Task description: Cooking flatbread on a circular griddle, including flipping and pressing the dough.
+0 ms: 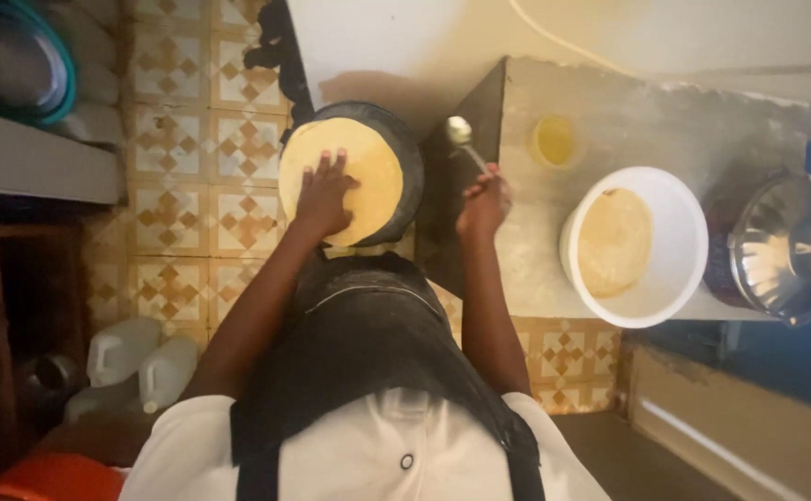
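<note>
The left hand (324, 197) lies spread flat on the flatbread (354, 167) in the pan (405, 148). To its right, the right hand's (482, 206) grip pinches a spoon (466, 141).

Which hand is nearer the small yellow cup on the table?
Right. The right hand, gripping a spoon, is just left of the yellow cup; the left hand presses the flatbread.

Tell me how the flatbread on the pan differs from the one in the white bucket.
The flatbread on the pan lies flat on the dark round pan, pressed by the left hand; the flatbread in the bucket sits down inside the white bucket, untouched. The pan one looks brighter yellow, the bucket one paler. Both are round and thin.
</note>
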